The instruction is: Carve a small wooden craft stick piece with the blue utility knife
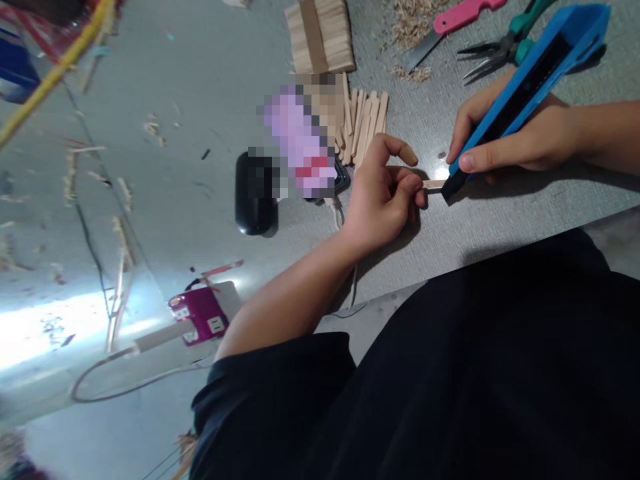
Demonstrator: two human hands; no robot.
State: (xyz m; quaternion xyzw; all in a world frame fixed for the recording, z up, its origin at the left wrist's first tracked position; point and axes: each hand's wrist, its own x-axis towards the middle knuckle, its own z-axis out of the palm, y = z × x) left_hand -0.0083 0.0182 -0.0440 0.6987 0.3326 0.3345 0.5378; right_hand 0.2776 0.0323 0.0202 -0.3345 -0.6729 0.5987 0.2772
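My left hand (383,193) pinches a thin wooden craft stick (433,184) between thumb and fingers, low over the grey table. In my right hand (525,143) is a large blue utility knife (530,83), held slanting with its dark tip down at the free end of the stick. Whether the blade touches the wood is hard to make out. Just beyond my left hand lies a loose pile of craft sticks (367,120). A banded bundle of craft sticks (320,37) sits farther back.
Green-handled pliers (505,50) and a pink-handled blade (450,23) lie beyond my right hand, by wood shavings (413,27). Left of my hands are a blurred-out phone (305,147), a black oval case (256,200) and a purple power adapter (200,315) with a cable.
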